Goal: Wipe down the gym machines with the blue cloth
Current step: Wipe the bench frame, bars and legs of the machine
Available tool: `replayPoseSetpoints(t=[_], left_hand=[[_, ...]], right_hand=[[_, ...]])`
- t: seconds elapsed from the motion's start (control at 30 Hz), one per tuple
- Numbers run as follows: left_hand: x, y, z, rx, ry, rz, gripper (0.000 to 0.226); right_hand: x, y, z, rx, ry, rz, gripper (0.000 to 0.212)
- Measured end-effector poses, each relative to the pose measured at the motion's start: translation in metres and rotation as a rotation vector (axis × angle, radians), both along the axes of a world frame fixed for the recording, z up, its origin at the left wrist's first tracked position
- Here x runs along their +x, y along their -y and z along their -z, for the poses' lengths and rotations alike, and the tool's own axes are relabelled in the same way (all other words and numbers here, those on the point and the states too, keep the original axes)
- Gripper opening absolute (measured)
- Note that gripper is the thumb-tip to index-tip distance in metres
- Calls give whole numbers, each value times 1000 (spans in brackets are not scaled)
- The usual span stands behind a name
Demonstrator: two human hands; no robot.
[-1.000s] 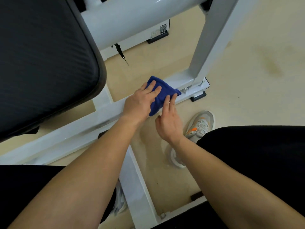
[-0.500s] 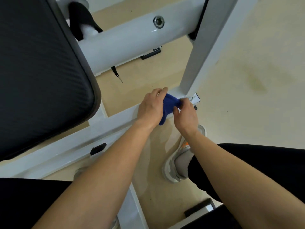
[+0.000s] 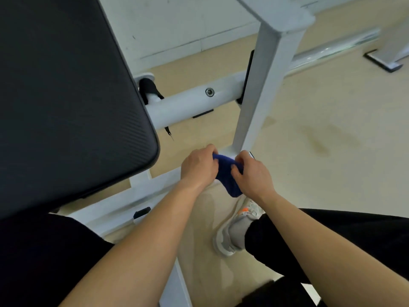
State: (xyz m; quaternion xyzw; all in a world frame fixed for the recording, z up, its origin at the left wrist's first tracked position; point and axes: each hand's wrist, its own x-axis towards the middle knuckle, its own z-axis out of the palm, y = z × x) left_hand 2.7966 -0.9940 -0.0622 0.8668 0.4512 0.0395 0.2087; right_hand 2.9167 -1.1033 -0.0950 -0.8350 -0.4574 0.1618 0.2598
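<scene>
Gripping bunched fuzzy blue cloth [image 3: 226, 176]: left hand [image 3: 198, 168], right hand [image 3: 254, 176].

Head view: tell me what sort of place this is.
Most likely a gym: a black padded seat is mounted on a white steel machine frame, and what looks like a second machine's foot stands further off on the pale floor.

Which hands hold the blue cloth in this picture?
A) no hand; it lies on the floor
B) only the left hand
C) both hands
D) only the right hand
C: the left hand and the right hand both curl their fingers round the blue cloth, near the foot of the white post.
</scene>
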Motion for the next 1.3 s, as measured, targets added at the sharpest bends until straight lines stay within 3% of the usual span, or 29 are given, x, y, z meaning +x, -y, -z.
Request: replayPoseSetpoints(t=[0.27,0.4,0.63,0.7,0.8,0.9,1.03,1.13,1.3], left_hand=[[-13,-4,-148,180,282,59,13],[-14,-43,-182,292,244,-15,14],[10,-84,-153,459,-56,-139,20],[13,-79,-140,564,64,-178,28],[14,-66,-123,470,249,-103,30],[9,-57,-96,533,224,13,34],[14,-61,-81,667,85,16,38],[24,-69,-96,551,3,-49,23],[37,-89,-107,437,-145,-146,19]], right_hand=[[-3,-18,-127,325,28,-11,21],[4,-62,-171,363,100,-75,20],[19,-135,-170,200,373,-104,20],[19,-137,-159,253,513,-68,22],[18,-131,-140,326,674,-144,22],[22,-121,-124,375,556,-249,26],[21,-115,-120,386,501,-294,45],[24,-127,-126,350,487,-302,50],[35,-158,-136,161,497,-337,20]])
